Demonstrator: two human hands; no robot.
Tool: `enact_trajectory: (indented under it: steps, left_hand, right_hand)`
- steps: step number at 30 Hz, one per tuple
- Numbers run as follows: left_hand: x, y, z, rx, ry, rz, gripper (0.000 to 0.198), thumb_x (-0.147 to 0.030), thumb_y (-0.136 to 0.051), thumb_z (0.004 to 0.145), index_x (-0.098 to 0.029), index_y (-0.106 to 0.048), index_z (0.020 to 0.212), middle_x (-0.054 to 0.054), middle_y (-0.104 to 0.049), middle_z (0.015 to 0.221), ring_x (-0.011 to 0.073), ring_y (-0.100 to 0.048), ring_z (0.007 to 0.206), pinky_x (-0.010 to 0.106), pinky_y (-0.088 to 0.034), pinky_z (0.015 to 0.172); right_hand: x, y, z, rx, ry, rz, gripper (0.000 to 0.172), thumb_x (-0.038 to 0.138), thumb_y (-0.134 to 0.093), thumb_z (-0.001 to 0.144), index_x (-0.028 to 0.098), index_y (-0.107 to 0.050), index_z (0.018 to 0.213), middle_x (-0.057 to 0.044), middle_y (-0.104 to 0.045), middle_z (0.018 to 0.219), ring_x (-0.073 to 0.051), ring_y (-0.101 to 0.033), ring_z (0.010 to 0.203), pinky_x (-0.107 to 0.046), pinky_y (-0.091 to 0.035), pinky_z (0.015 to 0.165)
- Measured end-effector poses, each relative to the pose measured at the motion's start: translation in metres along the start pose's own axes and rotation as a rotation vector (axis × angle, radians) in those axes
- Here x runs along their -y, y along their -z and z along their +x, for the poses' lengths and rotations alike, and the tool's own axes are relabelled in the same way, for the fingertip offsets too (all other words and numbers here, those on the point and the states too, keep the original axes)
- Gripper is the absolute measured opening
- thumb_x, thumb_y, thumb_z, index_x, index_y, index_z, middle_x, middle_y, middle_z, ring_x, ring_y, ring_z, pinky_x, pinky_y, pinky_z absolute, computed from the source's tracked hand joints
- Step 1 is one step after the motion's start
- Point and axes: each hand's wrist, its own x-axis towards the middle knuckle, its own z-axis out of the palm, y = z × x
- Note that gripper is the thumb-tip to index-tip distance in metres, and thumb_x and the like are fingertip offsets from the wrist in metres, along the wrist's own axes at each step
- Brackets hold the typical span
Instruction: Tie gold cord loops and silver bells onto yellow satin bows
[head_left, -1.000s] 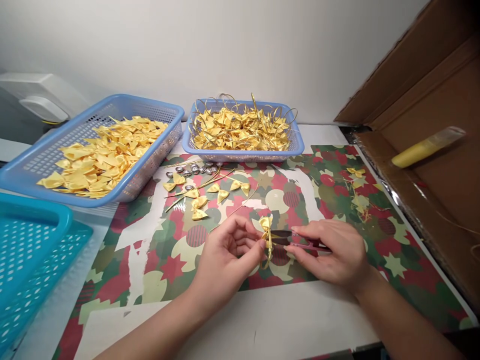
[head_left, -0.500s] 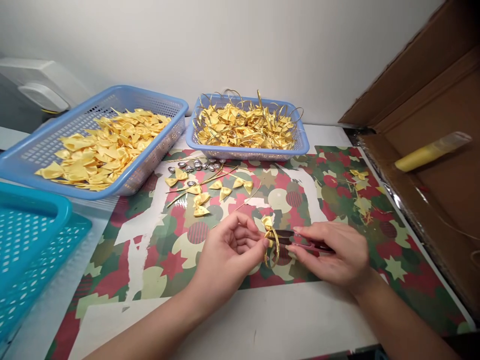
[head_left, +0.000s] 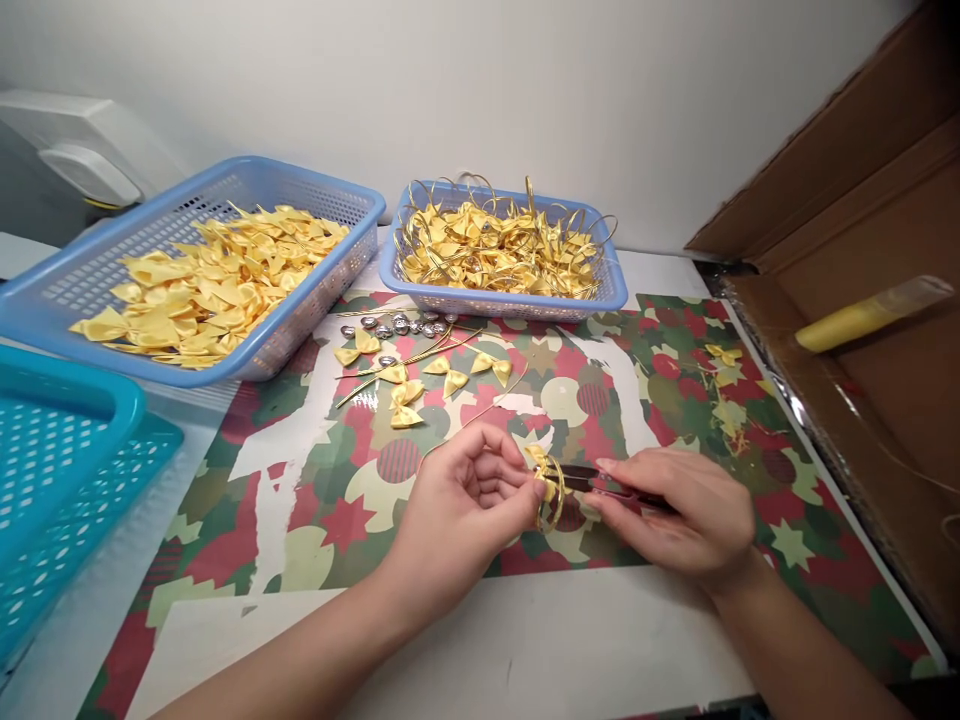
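My left hand (head_left: 480, 500) is closed, pinching a yellow satin bow (head_left: 537, 456) with a loop of gold cord (head_left: 558, 505) between thumb and fingertips. My right hand (head_left: 686, 505) grips a pair of thread snips (head_left: 611, 485) between thumb and fingers. Their dark blades point left and reach the bow and cord at my left fingertips. Exactly what lies between the blade tips is hidden. Beyond my hands, several loose yellow bows (head_left: 448, 378) lie on the patterned sheet, with gold cords (head_left: 375, 378) and small silver bells (head_left: 401, 325) beside them.
A blue basket (head_left: 259, 345) of yellow bows stands at the left, and another blue basket (head_left: 510, 300) of bows with gold loops at the back. Turquoise baskets (head_left: 127, 410) sit at the near left. Thread scraps (head_left: 727, 415) lie right, near a cardboard box (head_left: 847, 250).
The snips' blades look closer together at the bow. Both hands have shifted slightly right in the picture, and the view has moved a little.
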Motion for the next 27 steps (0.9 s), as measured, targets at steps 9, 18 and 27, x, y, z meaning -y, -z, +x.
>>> enact_trajectory:
  steps: [9,18,27]
  left_hand:
    - [0.0003,-0.0004,-0.0010,0.013,-0.041,0.040,0.018,-0.020,-0.068,0.078,-0.018,-0.050,0.076,-0.003,-0.055,0.065,0.0085,-0.055,0.060,0.019,-0.048,0.055]
    - [0.0017,0.0008,-0.0009,0.010,-0.053,0.069,0.017,-0.020,-0.068,0.077,-0.019,-0.051,0.076,-0.003,-0.056,0.065,0.0094,-0.055,0.059,0.021,-0.048,0.055]
    - [0.0034,0.0033,0.0015,-0.011,-0.045,0.091,0.017,-0.021,-0.067,0.078,-0.018,-0.051,0.076,-0.003,-0.056,0.067,0.0084,-0.053,0.059,0.018,-0.045,0.053]
  right_hand:
    - [-0.0019,-0.0013,-0.0012,0.025,-0.050,0.033,0.014,0.022,-0.070,0.081,0.024,-0.061,0.091,0.002,-0.068,0.060,-0.014,-0.059,0.048,-0.028,-0.046,0.046]
    - [-0.0009,-0.0001,0.0007,0.049,-0.035,0.048,0.016,0.019,-0.069,0.081,0.025,-0.061,0.094,0.002,-0.068,0.061,-0.013,-0.057,0.045,-0.026,-0.045,0.045]
    - [-0.0078,0.0036,0.0010,0.014,-0.118,0.031,0.012,0.025,-0.069,0.080,0.022,-0.061,0.088,0.002,-0.068,0.062,-0.011,-0.059,0.046,-0.023,-0.046,0.044]
